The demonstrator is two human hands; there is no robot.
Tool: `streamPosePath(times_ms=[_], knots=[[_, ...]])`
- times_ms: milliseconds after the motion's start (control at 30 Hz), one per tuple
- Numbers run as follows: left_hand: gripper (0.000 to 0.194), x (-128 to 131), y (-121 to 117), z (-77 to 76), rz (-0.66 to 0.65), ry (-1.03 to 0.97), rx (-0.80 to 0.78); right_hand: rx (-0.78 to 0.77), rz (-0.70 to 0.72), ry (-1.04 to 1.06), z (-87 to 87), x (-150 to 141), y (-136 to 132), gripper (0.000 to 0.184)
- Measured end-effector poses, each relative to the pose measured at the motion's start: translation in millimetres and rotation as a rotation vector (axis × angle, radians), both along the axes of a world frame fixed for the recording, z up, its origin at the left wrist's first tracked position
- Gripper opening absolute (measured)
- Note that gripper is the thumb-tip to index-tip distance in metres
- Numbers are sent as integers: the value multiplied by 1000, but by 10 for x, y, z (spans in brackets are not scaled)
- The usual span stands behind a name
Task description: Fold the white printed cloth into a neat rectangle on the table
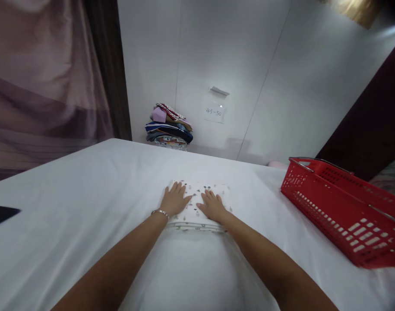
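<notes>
A folded white cloth with small dark prints [199, 207] lies in the middle of the white-covered table [87, 194]. My left hand [175, 200] rests flat on its left part, fingers stretched out, with a thin bracelet at the wrist. On the cloth's right part my right hand [212, 206] also lies flat with the fingers apart. Neither hand grips anything.
A red plastic basket [342, 207] with metal handles stands at the table's right edge. A pile of folded coloured clothes [169, 126] sits at the far edge against white cabinet doors bearing a paper label [214, 112]. A dark flat object [1, 214] lies at the far left.
</notes>
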State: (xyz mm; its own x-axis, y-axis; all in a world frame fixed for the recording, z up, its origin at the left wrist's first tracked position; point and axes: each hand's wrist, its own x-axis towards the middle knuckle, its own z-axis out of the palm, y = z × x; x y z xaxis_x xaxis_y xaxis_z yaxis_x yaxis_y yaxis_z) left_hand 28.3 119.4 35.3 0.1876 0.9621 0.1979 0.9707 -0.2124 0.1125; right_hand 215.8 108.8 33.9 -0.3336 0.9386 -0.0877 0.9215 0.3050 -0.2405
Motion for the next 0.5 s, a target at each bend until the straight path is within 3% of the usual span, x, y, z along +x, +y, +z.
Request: streamPosePath(times_ms=[167,267,400,500], knots=[[62,-62,27,-219,16,-7,-25,36,-153,29,126,315,214,65],[62,-62,4,-179,29,-42,-88,43,-235,51,-11,511,294,67],[63,-48,-17,-95,56,-113,-173,55,-233,85,-222,607,335,69],[60,-58,-23,-94,60,-162,-167,69,-225,141,-256,604,354,69]])
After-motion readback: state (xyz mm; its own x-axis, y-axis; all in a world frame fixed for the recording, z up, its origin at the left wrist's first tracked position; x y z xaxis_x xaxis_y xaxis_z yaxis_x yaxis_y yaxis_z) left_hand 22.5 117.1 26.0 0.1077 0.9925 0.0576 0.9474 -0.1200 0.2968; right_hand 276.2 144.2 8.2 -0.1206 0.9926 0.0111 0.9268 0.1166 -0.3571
